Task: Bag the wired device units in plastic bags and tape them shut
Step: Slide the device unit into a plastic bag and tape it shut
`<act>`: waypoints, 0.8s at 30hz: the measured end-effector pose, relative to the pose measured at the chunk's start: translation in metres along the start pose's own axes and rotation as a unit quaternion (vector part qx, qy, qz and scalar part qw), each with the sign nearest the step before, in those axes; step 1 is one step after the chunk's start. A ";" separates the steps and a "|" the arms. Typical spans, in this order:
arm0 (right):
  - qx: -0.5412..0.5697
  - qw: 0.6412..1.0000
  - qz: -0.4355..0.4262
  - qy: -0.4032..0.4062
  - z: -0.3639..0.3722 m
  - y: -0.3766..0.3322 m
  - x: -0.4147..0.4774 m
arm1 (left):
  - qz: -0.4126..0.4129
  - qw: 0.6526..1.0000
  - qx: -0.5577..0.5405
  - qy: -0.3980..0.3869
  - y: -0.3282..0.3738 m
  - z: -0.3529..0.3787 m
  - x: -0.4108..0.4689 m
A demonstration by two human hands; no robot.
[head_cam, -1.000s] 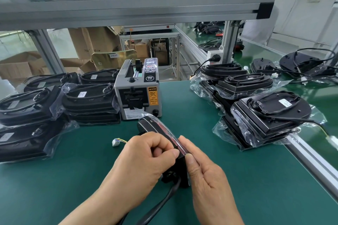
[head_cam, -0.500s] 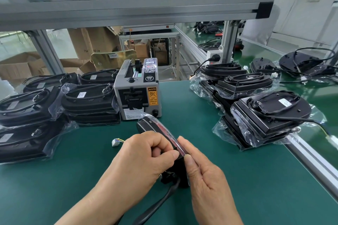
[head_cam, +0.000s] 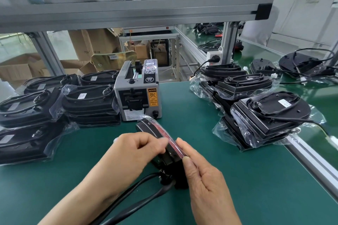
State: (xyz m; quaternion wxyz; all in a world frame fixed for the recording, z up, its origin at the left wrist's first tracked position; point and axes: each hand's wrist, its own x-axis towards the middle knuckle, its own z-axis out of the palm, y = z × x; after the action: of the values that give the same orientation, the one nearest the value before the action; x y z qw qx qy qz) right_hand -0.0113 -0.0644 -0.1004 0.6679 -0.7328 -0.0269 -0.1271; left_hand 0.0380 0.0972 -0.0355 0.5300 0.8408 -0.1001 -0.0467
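Observation:
A black wired device unit [head_cam: 151, 129] stands on edge on the green mat in front of me, partly inside a clear plastic bag. Its thick black cable [head_cam: 146, 193] trails toward me. My left hand [head_cam: 135, 153] grips the unit's near end from the left, fingers curled over its top edge. My right hand [head_cam: 203, 175] pinches the same edge from the right with thumb and fingers. A grey tape dispenser [head_cam: 137, 95] sits just behind the unit.
Stacks of bagged units [head_cam: 87, 102] lie at the left. More bagged units [head_cam: 265, 115] pile up at the right beside an aluminium rail [head_cam: 314, 159]. Unbagged units [head_cam: 301, 64] sit beyond the rail. A frame shelf [head_cam: 128, 11] spans overhead.
My left hand's fingers have slid slightly along the unit's top edge and blur with motion. The right hand keeps its pinch. The unit stays in place.

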 end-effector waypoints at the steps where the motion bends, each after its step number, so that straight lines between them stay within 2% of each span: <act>1: 0.001 1.000 0.001 0.001 0.000 0.000 0.000 | -0.001 1.000 -0.010 0.016 -0.001 -0.001 -0.001; 5: 0.002 1.000 0.003 0.003 -0.001 -0.001 0.000 | 0.008 1.000 -0.022 0.003 0.001 0.000 -0.008; 8: 0.006 1.000 0.003 0.005 -0.001 -0.001 0.000 | 0.026 0.999 0.006 0.037 0.004 0.005 -0.010; 14: 0.002 1.000 0.000 0.005 0.001 0.000 0.000 | -0.028 0.998 0.048 0.029 0.004 0.010 -0.002; 19: -0.002 1.000 -0.003 0.003 0.000 0.000 -0.001 | -0.034 0.999 0.023 0.016 0.005 0.013 -0.001; 24: -0.001 1.000 -0.006 0.000 0.001 -0.001 -0.001 | 0.018 0.998 -0.027 0.048 0.006 0.016 -0.002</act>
State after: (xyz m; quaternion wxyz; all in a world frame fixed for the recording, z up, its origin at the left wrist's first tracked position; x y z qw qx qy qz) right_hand -0.0126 -0.0633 -0.0999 0.6663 -0.7335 -0.0310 -0.1307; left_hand 0.0320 0.0809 -0.0368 0.5578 0.8253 -0.0886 0.0007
